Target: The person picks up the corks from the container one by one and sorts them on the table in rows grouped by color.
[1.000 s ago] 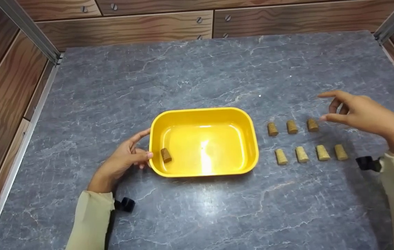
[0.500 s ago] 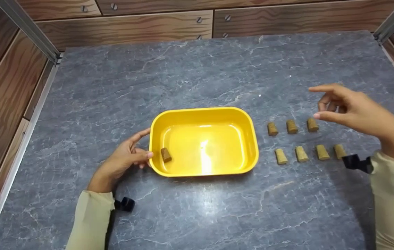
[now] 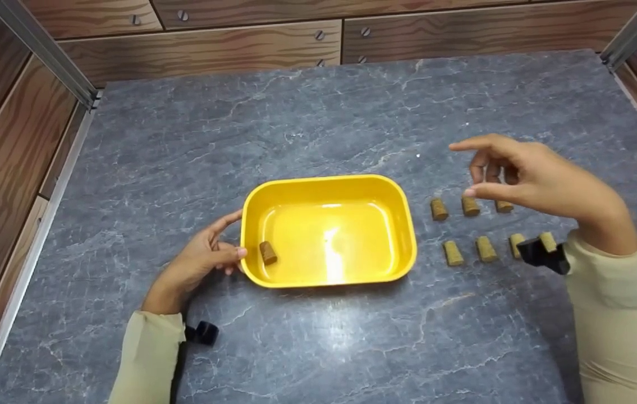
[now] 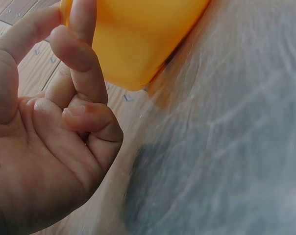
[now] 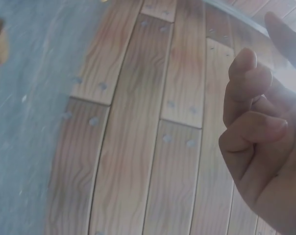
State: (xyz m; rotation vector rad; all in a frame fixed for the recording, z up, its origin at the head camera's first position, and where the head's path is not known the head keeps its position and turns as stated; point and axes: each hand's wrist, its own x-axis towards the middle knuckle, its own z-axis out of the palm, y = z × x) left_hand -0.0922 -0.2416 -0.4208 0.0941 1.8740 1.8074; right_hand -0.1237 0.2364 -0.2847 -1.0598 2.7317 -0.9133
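In the head view a yellow plastic tub [image 3: 324,191] stands at mid-table. My left hand [image 3: 206,249] pinches its left rim between thumb and fingers; the left wrist view shows the tub's wall [image 4: 133,44] by the fingertips. One brown cork [image 3: 268,253] lies inside, near the left wall. My right hand [image 3: 537,174] hovers over a row of 3 brown corks [image 3: 439,209], index finger stretched, other fingers bent, holding nothing. It partly covers the rightmost one. Nearer the body is a row of several pale corks [image 3: 453,253], partly hidden by the black wrist camera [image 3: 542,256].
The grey marbled tabletop [image 3: 273,129] carries everything. Wood-pattern panels [image 3: 200,50] border it at the back and sides, with metal posts [image 3: 43,50] at the far corners. A second black wrist camera [image 3: 203,333] juts from the left sleeve [image 3: 147,353].
My right hand has moved left, from beside the rightmost brown cork to above the brown row, with its fingers still apart. The left hand, tub and corks stay in place.
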